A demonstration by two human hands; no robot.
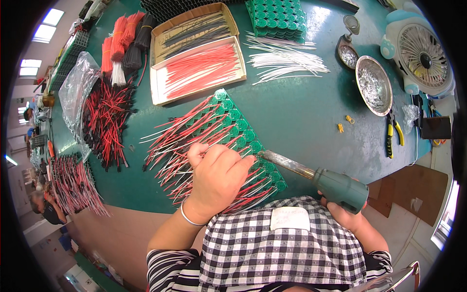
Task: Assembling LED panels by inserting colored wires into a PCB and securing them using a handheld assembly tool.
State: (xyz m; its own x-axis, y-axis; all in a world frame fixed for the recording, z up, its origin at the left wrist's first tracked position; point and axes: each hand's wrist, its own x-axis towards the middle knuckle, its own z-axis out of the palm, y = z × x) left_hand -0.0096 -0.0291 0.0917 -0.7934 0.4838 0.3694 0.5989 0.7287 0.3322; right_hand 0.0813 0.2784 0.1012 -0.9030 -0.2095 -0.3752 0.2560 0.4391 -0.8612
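A green panel of round circuit boards lies on the table in front of me, with rows of red, white and black wires fanning to the left. My left hand is over the wires, its thumb and fingertips closed at the panel's right side; whatever they pinch is hidden. In my right hand is the green handle of a soldering iron with a thick metal barrel. Its tip touches or nearly touches the panel's right edge, close to my left fingertips.
Cardboard trays of cut wires stand at the back, beside loose white wires and stacked green boards. To the right are a metal bowl, pliers and a fan. Red-black wires are heaped left.
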